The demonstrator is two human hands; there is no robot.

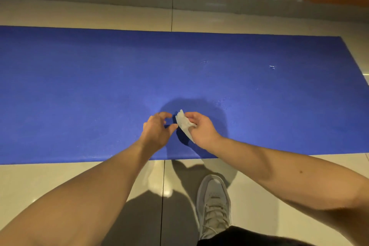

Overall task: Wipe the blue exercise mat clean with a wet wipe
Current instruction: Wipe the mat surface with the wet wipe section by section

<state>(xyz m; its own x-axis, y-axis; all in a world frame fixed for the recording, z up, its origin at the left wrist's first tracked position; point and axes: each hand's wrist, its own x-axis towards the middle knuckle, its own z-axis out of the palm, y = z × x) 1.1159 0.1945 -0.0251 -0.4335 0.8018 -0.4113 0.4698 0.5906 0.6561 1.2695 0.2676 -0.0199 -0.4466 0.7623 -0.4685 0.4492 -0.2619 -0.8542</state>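
Right hand (201,129) has its fingers (189,115) curled tight round a crumpled white wet wipe (184,124), over the flat blue foam exercise mat (79,86) near its 6 o'clock edge. Left hand (157,130) sits at the wipe's 9 o'clock, fingers loosely curled and gripping nothing. Can't tell if its thumb touches the wipe.

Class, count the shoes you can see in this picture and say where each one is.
1. A pale shoe stands on the tiled floor, on the near side of the blue mat. A second may be out of view.
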